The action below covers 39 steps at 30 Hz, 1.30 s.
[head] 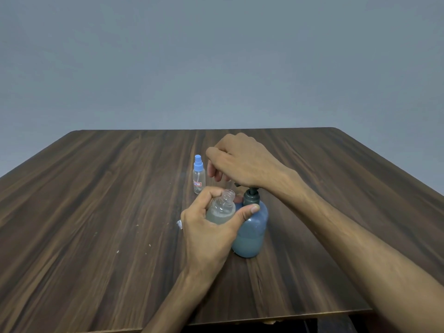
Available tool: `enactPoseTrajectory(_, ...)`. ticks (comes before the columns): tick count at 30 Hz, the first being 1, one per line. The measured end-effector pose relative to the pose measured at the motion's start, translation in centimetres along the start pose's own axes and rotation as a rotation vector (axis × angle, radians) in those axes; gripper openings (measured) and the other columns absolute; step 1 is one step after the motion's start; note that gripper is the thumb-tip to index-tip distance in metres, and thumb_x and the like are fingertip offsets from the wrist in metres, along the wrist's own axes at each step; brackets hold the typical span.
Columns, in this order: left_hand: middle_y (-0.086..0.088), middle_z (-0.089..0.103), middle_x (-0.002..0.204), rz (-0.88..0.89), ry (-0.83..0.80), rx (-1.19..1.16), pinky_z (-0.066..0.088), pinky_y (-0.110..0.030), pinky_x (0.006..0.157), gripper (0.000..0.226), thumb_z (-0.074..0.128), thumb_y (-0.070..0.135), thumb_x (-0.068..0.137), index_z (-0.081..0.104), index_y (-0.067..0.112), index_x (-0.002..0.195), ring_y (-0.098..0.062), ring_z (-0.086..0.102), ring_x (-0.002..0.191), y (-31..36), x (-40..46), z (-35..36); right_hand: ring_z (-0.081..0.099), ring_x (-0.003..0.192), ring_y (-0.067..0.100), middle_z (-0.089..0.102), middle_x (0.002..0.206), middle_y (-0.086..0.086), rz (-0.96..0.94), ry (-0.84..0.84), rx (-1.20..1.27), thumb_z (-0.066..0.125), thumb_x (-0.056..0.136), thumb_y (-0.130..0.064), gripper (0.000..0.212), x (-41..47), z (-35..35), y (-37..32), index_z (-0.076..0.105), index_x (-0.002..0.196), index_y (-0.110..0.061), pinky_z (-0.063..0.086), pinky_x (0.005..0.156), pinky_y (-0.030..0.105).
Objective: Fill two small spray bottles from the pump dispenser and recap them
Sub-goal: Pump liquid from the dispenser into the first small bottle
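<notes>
My left hand (206, 227) grips an uncapped small clear bottle (222, 209), about half full of cloudy liquid, and its thumb lies against the blue pump dispenser (249, 234). The bottle's open mouth sits just below the dispenser's dark nozzle. My right hand (242, 162) presses down on the pump head with the heel of the palm, and its fingers hang loosely curled over the bottle's mouth. The pump head is mostly hidden under the hand. A second small spray bottle (199, 175) with a blue spray cap stands upright behind, to the left.
Everything stands on a dark wooden table (96, 212). A small clear and blue piece (179, 224), perhaps the removed spray cap, pokes out left of my left hand. Pale specks dot the wood at the front left. A grey wall rises behind the table.
</notes>
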State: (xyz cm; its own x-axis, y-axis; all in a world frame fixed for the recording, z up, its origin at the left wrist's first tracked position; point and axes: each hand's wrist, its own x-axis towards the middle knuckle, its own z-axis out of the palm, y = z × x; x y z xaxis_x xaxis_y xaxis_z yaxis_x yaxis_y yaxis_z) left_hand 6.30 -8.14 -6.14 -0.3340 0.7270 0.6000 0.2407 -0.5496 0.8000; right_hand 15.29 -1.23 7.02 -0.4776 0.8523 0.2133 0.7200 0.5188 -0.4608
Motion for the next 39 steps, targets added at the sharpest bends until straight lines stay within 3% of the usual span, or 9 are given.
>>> enactPoseTrajectory(6,0.002,0.077,0.085,-0.014,0.011,-0.001,0.062,-0.038,0.073,0.040,0.097,0.046,0.072,0.072,0.020,0.089,-0.022,0.076,0.080,-0.34,0.05,0.14,0.074,0.072,0.012,0.077,0.067,-0.012,0.025,-0.053,0.017,0.044,0.095,-0.032,0.044,0.02,0.54,0.24,0.078,0.068,-0.020,0.059,0.084,0.039)
enactPoseTrajectory(12,0.004,0.080,0.089,-0.019,0.006,-0.027,0.061,-0.031,0.077,0.037,0.097,0.045,0.072,0.073,0.023,0.090,-0.020,0.078,0.085,-0.28,-0.02,0.11,0.075,0.068,0.013,0.077,0.067,-0.010,0.001,-0.002,0.018,0.045,0.095,-0.031,0.044,0.11,0.19,0.29,0.078,0.070,-0.018,0.058,0.075,0.036)
enactPoseTrajectory(18,0.003,0.077,0.085,-0.003,0.018,-0.007,0.061,-0.033,0.073,0.038,0.096,0.046,0.072,0.071,0.022,0.088,-0.019,0.075,0.079,-0.41,0.04,0.08,0.074,0.074,0.013,0.078,0.068,-0.010,0.017,-0.042,0.016,0.044,0.095,-0.031,0.045,0.03,0.60,0.23,0.078,0.068,-0.020,0.060,0.087,0.041)
enactPoseTrajectory(28,0.001,0.076,0.083,-0.003,0.009,-0.001,0.062,-0.040,0.072,0.041,0.096,0.045,0.071,0.071,0.017,0.088,-0.022,0.075,0.078,-0.34,0.08,0.02,0.075,0.071,0.012,0.077,0.067,-0.012,0.015,-0.054,0.017,0.044,0.094,-0.034,0.045,0.33,0.66,0.28,0.076,0.067,-0.020,0.060,0.085,0.039)
enactPoseTrajectory(34,0.003,0.079,0.087,-0.022,0.007,-0.025,0.060,-0.031,0.075,0.037,0.097,0.045,0.072,0.072,0.024,0.089,-0.021,0.078,0.082,-0.27,-0.04,0.06,0.074,0.067,0.012,0.077,0.067,-0.010,-0.009,0.002,0.022,0.043,0.091,-0.036,0.044,0.14,0.17,0.24,0.076,0.067,-0.020,0.059,0.076,0.037)
enactPoseTrajectory(39,0.002,0.077,0.085,-0.011,0.003,-0.016,0.059,-0.029,0.072,0.037,0.097,0.047,0.072,0.071,0.026,0.088,-0.020,0.076,0.079,-0.53,0.05,0.11,0.074,0.073,0.013,0.078,0.070,-0.010,0.015,-0.039,0.020,0.044,0.095,-0.033,0.045,0.15,0.63,0.52,0.078,0.068,-0.020,0.058,0.081,0.038)
